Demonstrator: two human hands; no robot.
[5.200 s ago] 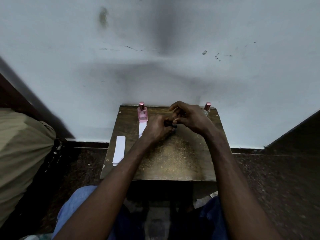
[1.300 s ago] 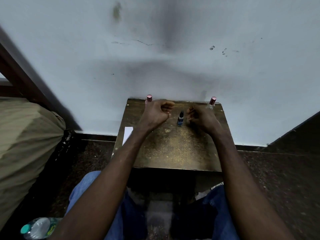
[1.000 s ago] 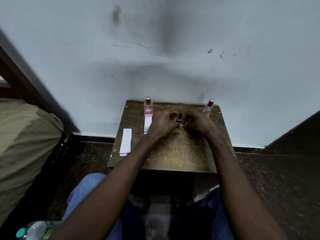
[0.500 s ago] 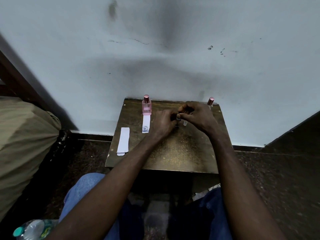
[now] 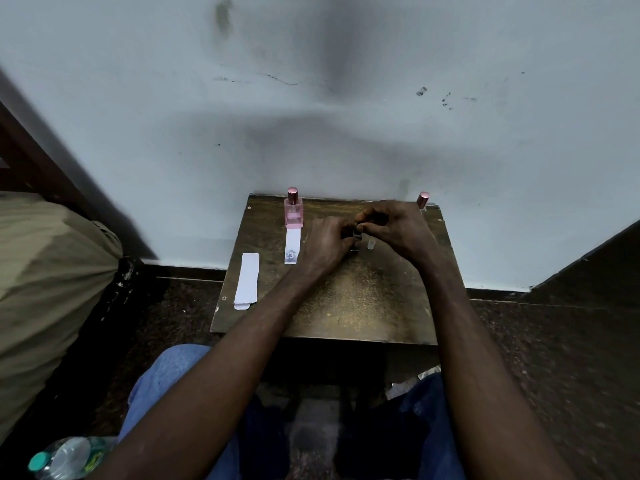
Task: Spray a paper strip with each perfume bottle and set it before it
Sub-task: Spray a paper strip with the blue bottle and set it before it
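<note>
The small dark bottle [image 5: 356,235], just right of the pink bottle [image 5: 293,211], is clamped in the grip of the left hand [image 5: 325,244], and its top is pinched by the right hand [image 5: 391,230]. It is judged light, smooth and breakable, best held by the body. Bare bench [image 5: 363,299] is left nearer the person than the pink bottle, with the back edge just behind it.

A pink bottle [image 5: 294,216], white strip [image 5: 247,280], brown table [image 5: 363,299], seemingly dark vial [image 5: 356,235].

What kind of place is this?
Probably a home room, not a lab: small worn wooden table against a scuffed painted wall, speckled floor, water bottle lying on it.
</note>
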